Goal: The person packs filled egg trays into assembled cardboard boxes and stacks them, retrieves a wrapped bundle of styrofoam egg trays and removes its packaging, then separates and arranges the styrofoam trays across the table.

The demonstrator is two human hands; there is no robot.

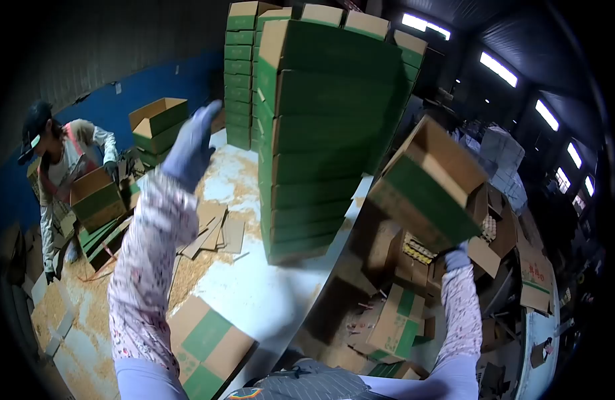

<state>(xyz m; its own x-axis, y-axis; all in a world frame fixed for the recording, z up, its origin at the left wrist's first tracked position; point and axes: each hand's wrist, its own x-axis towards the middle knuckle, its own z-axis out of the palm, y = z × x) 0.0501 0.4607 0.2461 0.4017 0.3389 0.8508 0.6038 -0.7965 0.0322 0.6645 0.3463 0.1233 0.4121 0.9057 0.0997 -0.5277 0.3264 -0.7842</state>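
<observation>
Crumbs dust the white surface. Near the tall box stack, the left hand is empty, fingers straight. Right of it, the right hand grips an open box by one corner. One-handed, it could slip.

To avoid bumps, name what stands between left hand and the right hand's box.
Head view: a tall carton stack stands between left hand and box.

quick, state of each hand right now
Left hand: open, raised, with nothing visible in it.
Right hand: holding a tilted green-and-brown box at its lower edge.
</observation>
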